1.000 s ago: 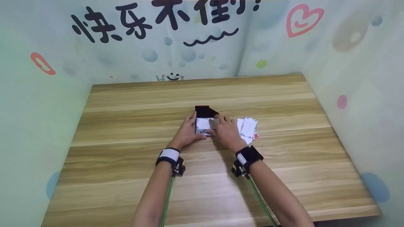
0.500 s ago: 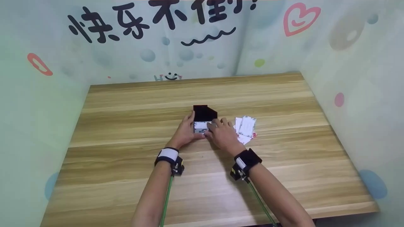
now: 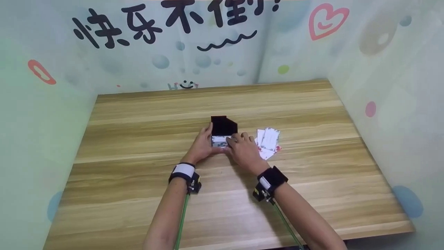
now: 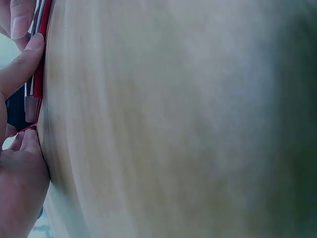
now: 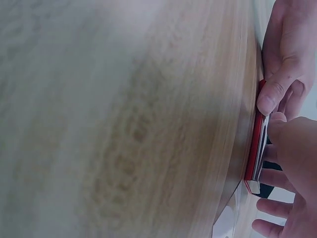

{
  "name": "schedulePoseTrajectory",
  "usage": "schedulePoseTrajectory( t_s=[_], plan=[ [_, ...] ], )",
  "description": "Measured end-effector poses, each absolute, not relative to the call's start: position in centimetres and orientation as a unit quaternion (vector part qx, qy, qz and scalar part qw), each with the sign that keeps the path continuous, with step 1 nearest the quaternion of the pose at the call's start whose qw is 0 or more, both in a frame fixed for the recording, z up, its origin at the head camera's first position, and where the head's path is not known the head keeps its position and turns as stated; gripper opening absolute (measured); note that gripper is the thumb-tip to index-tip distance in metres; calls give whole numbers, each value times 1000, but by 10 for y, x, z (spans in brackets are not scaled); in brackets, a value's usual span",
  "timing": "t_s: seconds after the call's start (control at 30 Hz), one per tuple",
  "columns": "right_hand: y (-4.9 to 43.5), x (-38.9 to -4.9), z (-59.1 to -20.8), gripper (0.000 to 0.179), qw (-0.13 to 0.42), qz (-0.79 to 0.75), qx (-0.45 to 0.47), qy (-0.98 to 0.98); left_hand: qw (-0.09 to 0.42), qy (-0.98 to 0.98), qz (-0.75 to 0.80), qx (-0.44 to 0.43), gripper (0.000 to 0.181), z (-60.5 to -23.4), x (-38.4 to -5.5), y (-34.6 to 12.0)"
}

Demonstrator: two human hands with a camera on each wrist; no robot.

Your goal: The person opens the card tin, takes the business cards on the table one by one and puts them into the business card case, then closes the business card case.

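Observation:
A card case [image 3: 223, 125] stands open on the table, its black-lined lid tipped away from me. Several printed cards [image 3: 219, 141] lie in its near half. My left hand [image 3: 202, 144] holds the case by its left side, with the thumb along the front edge. On the right, my right hand [image 3: 247, 151] bends its thumb and fingers round the case's right end, overlapping the cards. From the side, the right wrist view shows the red outer edge [image 5: 254, 148] of the case, with both thumbs at its front. The left wrist view shows the left thumb [image 4: 33, 43] against this edge.
A loose pile of white cards [image 3: 270, 139] with floral borders lies just right of my right hand. The wooden table [image 3: 138, 132] is bounded by printed walls [image 3: 204, 62] at the back and sides. Green cables [image 3: 182, 218] run along both forearms.
The cards over the case have slid toward me into its near half, baring more of the black lid. The right hand has moved slightly nearer and left; the left hand keeps its hold.

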State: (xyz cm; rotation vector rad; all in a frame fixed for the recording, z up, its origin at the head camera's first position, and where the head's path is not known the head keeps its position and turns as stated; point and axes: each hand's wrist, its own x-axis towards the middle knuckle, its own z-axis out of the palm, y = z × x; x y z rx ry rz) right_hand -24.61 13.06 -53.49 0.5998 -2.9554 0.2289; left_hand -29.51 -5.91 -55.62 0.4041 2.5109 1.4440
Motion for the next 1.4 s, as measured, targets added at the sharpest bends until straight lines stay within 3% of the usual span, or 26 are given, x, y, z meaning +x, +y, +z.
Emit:
schedulePoseTrajectory(
  t_s=[0.23,0.47,1.07,1.4],
  plan=[
    [137,-250,-533,58,23,108,185,-976,104,857,483,147,120,-556,-295,-60],
    [164,-260,-523,72,49,140,195,-970,97,859,478,153,119,-556,-296,-62],
    [251,-260,-521,113,-43,214,102,-971,103,853,490,146,120,-557,-296,-61],
    [270,-253,-526,110,-52,210,77,-973,105,856,486,143,119,-557,-296,-60]
  ],
)
